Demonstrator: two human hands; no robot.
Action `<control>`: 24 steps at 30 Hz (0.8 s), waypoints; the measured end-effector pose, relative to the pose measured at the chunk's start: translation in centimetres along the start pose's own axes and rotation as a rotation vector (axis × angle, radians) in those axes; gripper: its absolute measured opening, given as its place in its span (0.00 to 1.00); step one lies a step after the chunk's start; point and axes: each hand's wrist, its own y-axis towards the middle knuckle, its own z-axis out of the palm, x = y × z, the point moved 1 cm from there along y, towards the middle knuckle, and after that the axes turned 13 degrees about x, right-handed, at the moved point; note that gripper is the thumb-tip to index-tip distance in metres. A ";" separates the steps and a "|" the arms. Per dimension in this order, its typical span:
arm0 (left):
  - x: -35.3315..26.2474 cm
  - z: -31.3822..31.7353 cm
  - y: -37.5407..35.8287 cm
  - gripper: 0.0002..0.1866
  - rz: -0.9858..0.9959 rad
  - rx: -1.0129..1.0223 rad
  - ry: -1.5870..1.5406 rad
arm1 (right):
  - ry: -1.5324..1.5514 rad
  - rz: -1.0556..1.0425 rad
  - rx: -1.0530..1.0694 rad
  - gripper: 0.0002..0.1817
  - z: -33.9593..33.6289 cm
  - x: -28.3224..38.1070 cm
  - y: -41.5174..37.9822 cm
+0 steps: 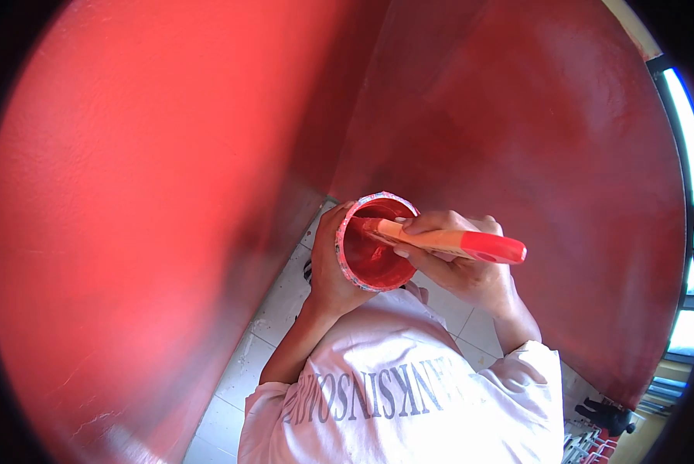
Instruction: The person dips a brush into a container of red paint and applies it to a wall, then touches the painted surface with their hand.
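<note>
A round tub of red paint (383, 272) is in the middle of the head view, its rim smeared with paint. My left hand (331, 263) is wrapped round the tub's left side. In my right hand (467, 267) is a paintbrush (490, 246) with a wooden handle and a red end, gripped between thumb and fingers. The brush points left into the tub, its head over the red paint inside. Whether its bristles touch the paint is hard to tell.
Red walls (130, 170) rise at the left and right and meet at a corner ahead. Pale floor tiles (242, 363) lie below. At the lower right are a person in dark clothes (610, 417) and metal-framed furniture (586, 447); bright windows (687, 332) stand at the right edge.
</note>
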 end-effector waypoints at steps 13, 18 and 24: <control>0.9 2.1 1.4 0.52 -0.008 0.062 -0.086 | 0.032 0.131 0.107 0.09 -1.5 -2.1 0.3; 1.3 2.8 0.9 0.43 -0.023 0.037 -0.203 | -0.057 0.056 0.091 0.11 -0.9 -2.8 -0.1; 1.3 3.4 0.3 0.51 -0.123 0.069 -0.292 | -0.139 0.046 0.122 0.11 -1.1 -2.5 -0.1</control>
